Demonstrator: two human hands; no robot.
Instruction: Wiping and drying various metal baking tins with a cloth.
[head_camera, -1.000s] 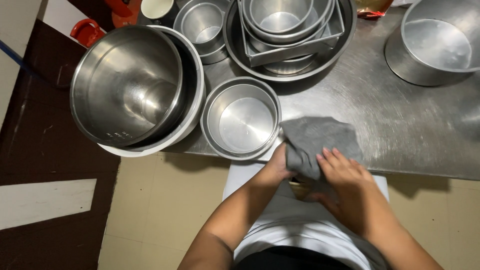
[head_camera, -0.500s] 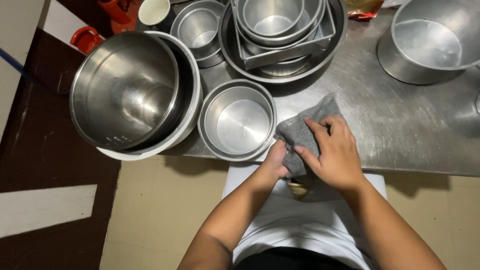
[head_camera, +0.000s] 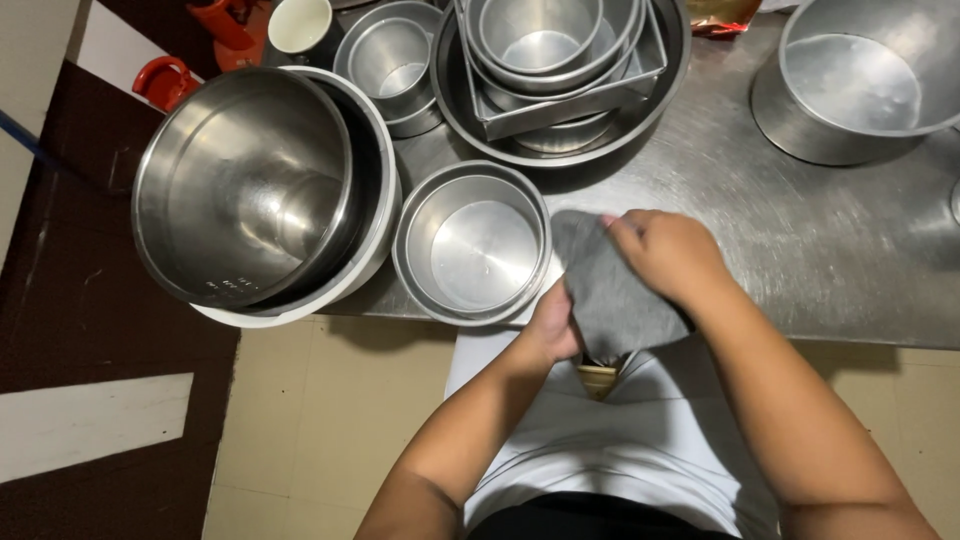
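A grey cloth (head_camera: 605, 290) hangs over the front edge of the steel table (head_camera: 760, 250). My right hand (head_camera: 668, 252) presses on top of the cloth, fingers bent over its upper edge. My left hand (head_camera: 553, 325) grips the cloth's lower left side at the table edge. Something tan and small (head_camera: 598, 377) shows under the cloth, mostly hidden. A round steel pan (head_camera: 472, 243) sits just left of the cloth.
A large steel bowl nested in a white bowl (head_camera: 262, 190) stands at the left. Stacked pans sit in a wide basin (head_camera: 560, 60) at the back, with a round pan (head_camera: 850, 80) far right, small tins (head_camera: 390, 60), a cup (head_camera: 298, 25) and red items (head_camera: 165, 80) beyond.
My right hand has slid up and left over the cloth onto the table. The cloth has bunched narrower under it. My left hand stays at the cloth's lower edge.
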